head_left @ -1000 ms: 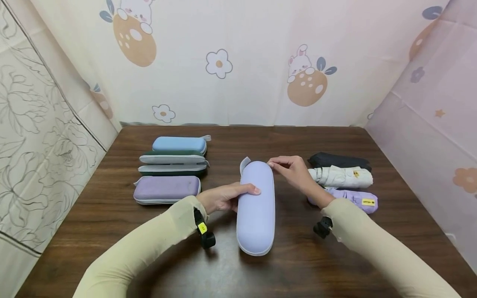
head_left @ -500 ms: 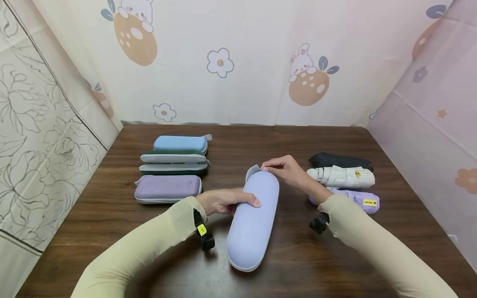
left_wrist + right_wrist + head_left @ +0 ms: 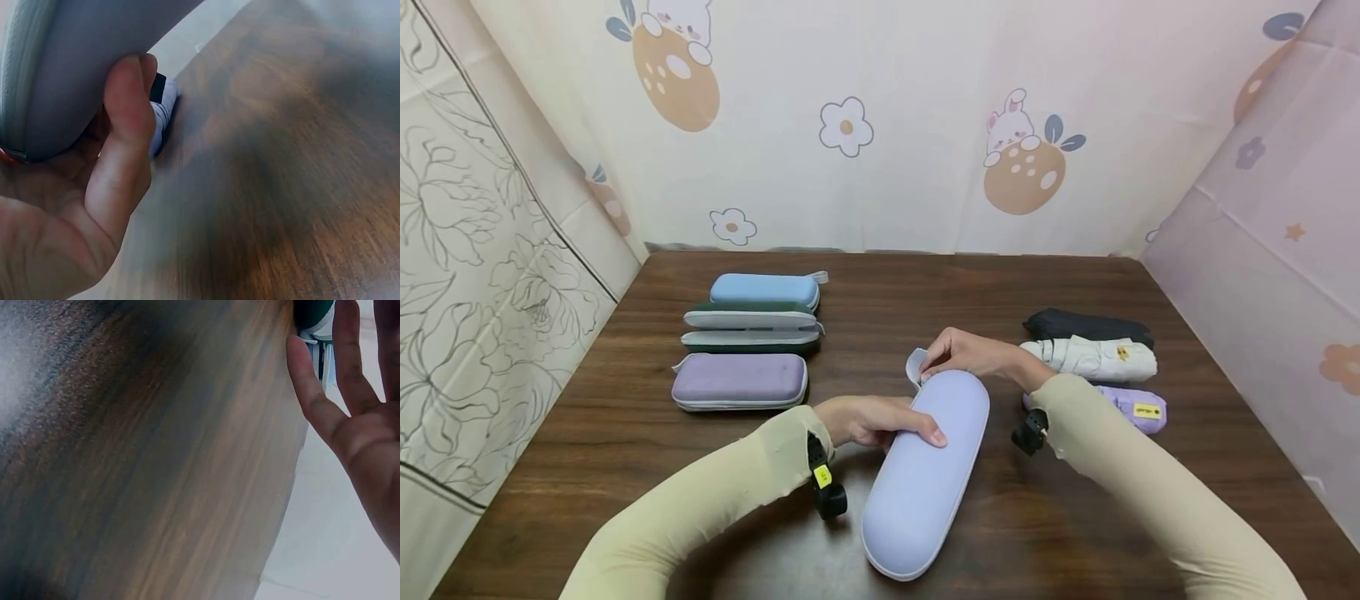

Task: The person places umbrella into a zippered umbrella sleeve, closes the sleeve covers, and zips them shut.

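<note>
A lavender hard zip case, long with rounded ends, lies slanted over the table in front of me. My left hand grips its left side, thumb on top, other fingers mostly hidden beneath. In the left wrist view the thumb presses the case, and its zip seam shows. At the far end, my right hand pinches at the zip edge beside a pale loop strap; the zipper pull itself is hidden by the fingertips. The right wrist view catches only its outer fingers, spread and fairly straight.
To the left lie a blue case, a dark green case standing partly open with pale lining, and a purple case. Black, white and lilac folded umbrellas lie at right. A patterned curtain borders the table.
The case has turned, its near end swinging left, and has come closer to me. My right fingertips have shifted along the far rim from its right side to its left, by the strap.
</note>
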`<act>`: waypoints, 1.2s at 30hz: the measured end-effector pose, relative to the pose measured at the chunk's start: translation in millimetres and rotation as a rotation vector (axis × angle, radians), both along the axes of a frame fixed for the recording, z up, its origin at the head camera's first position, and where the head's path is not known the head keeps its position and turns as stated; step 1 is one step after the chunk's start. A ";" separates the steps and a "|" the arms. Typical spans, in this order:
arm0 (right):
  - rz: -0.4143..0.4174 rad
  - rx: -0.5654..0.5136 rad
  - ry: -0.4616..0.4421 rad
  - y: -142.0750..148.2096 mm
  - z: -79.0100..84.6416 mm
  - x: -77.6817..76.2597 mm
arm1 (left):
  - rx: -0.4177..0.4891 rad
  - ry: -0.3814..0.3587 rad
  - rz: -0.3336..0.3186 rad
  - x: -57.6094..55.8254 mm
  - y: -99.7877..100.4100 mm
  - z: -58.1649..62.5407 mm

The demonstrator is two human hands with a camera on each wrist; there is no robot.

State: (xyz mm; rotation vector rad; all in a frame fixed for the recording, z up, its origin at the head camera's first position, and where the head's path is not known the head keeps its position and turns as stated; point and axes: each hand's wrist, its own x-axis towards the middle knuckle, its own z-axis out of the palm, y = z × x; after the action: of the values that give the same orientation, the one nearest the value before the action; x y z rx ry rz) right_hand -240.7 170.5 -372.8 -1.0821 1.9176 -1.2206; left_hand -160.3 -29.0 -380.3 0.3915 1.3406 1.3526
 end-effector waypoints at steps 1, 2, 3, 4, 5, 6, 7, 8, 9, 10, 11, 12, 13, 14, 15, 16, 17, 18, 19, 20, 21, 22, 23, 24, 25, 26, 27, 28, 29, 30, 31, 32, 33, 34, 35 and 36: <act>-0.011 0.007 -0.004 0.0 -0.3 0.2 | 0.005 0.002 0.005 0.4 -0.1 -0.3; -0.021 0.004 -0.020 -0.1 -0.9 0.6 | 0.012 0.005 0.010 0.8 -0.4 -0.5; -0.039 0.002 -0.036 -0.2 -1.2 1.4 | 0.021 0.006 0.017 1.1 -0.6 -0.7; -0.062 0.000 -0.050 -0.3 -1.4 2.5 | 0.029 0.008 0.028 1.3 -0.8 -1.0; -0.101 0.004 -0.073 -0.6 -0.8 4.5 | 0.037 0.013 0.041 1.5 -1.1 -1.1; -0.152 0.010 -0.103 -1.1 0.0 6.9 | 0.043 0.017 0.056 1.4 -1.6 -1.2; -0.218 0.019 -0.144 -1.6 1.4 10.0 | 0.050 0.021 0.072 1.5 -2.2 -1.1; -0.290 0.026 -0.204 -2.4 3.1 13.6 | 0.057 0.026 0.090 1.6 -3.2 -0.5; -0.374 0.037 -0.260 -3.4 5.4 17.6 | 0.061 0.028 0.108 1.6 -4.3 -0.2; -0.458 0.044 -0.314 -4.7 8.1 21.9 | 0.064 0.029 0.128 1.4 -5.5 0.2; -0.538 0.053 -0.368 -5.9 11.0 26.3 | 0.062 0.032 0.146 1.2 -7.2 0.9; -0.602 0.053 -0.420 -7.0 13.3 30.3 | 0.061 0.030 0.164 0.8 -8.7 1.4; -0.651 0.053 -0.463 -8.2 15.9 34.3 | 0.056 0.029 0.186 0.7 -10.3 2.0; -0.677 0.051 -0.493 -9.4 18.3 38.2 | 0.046 0.034 0.212 0.6 -11.9 2.7; -0.690 0.052 -0.503 -10.4 20.7 42.2 | 0.034 0.032 0.237 0.2 -13.2 2.7; -0.694 0.051 -0.513 -11.4 22.9 46.3 | 0.018 0.036 0.264 -0.1 -14.4 2.7; -0.690 0.044 -0.527 -12.5 24.5 50.4 | 0.004 0.038 0.291 -0.3 -15.6 2.8; -0.685 0.034 -0.539 -13.8 26.0 54.7 | -0.006 0.039 0.317 -0.6 -16.5 2.5; -0.676 0.026 -0.544 -15.1 27.1 59.0 | -0.016 0.040 0.344 -0.7 -17.4 2.1; -0.665 0.015 -0.556 -16.4 27.6 63.2 | -0.021 0.039 0.366 -1.1 -18.2 1.4; -0.655 0.009 -0.567 -17.7 27.7 67.2 | -0.025 0.036 0.383 -1.4 -18.9 0.4; -0.647 -0.002 -0.580 -19.3 27.6 70.9 | -0.027 0.037 0.397 -1.5 -20.0 -0.4; -0.640 -0.008 -0.590 -21.0 27.4 74.4 | -0.028 0.037 0.407 -1.5 -21.1 -0.9; -0.633 -0.014 -0.599 -22.4 26.9 77.7 | -0.029 0.038 0.413 -1.4 -22.1 -1.5; -0.626 -0.021 -0.612 -23.5 26.3 80.9 | -0.034 0.044 0.416 -1.2 -23.1 -1.7; -0.619 -0.030 -0.626 -24.5 25.6 83.9 | -0.039 0.047 0.418 -0.9 -24.1 -2.0; -0.614 -0.041 -0.638 -25.1 24.9 87.0 | -0.043 0.048 0.419 -0.6 -25.2 -2.2; -0.606 -0.054 -0.656 -25.5 24.3 90.3 | -0.045 0.045 0.426 -0.2 -26.0 -2.2; -0.598 -0.068 -0.675 -25.7 23.5 93.7 | -0.046 0.042 0.435 0.0 -26.9 -2.4; -0.585 -0.085 -0.695 -25.6 22.6 97.2 | -0.048 0.038 0.451 0.1 -27.9 -2.4; -0.576 -0.103 -0.717 -25.6 21.6 100.8 | -0.049 0.033 0.470 0.1 -28.7 -2.2; -0.565 -0.120 -0.739 -25.7 20.5 104.5 | -0.049 0.021 0.495 -0.3 -29.6 -2.3; -0.557 -0.136 -0.757 -26.0 19.4 108.2 | -0.049 0.015 0.518 -0.7 -30.5 -2.1; -0.545 -0.150 -0.774 -26.3 18.1 111.8 | -0.048 0.012 0.541 -1.0 -31.4 -2.0; -0.536 -0.160 -0.786 -27.0 16.9 115.3 | -0.047 0.009 0.561 -1.6 -32.3 -1.7; -0.530 -0.163 -0.795 -27.9 16.4 118.9 | -0.046 0.010 0.576 -2.3 -33.0 -1.4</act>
State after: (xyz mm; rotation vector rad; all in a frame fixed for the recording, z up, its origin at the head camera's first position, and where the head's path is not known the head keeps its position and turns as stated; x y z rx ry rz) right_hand -121.8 142.6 -356.4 -0.0634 1.4985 -1.7711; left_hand -162.6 -62.0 -381.6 -0.0313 1.5571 1.7815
